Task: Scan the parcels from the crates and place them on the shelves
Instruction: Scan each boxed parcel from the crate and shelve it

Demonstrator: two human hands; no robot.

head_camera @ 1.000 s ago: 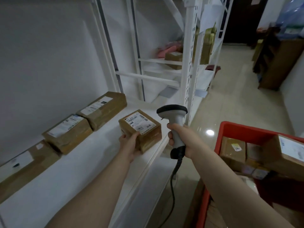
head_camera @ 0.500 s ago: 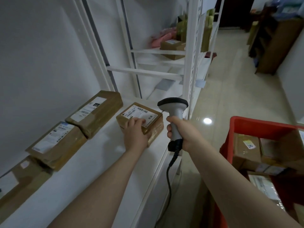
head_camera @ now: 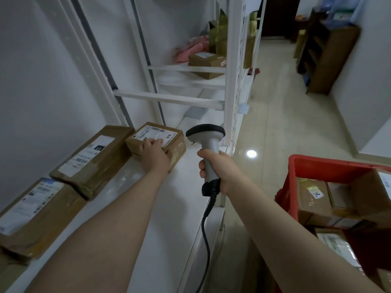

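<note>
Left hand (head_camera: 155,154) — fingers curled over the cardboard parcel (head_camera: 148,135), left of the barcode scanner (head_camera: 208,151); seemingly light, rigid — grip opposite sides.

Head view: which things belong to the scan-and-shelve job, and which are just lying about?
Job:
small parcel, held by the left hand
scanner in the right hand
shelf
shelved parcels
red crate of parcels

Lying about:
pink bag on the far rack
brown cabinet

Left hand (head_camera: 156,158) on shelved parcel (head_camera: 157,132), right hand (head_camera: 221,172) around scanner (head_camera: 206,134).
</note>
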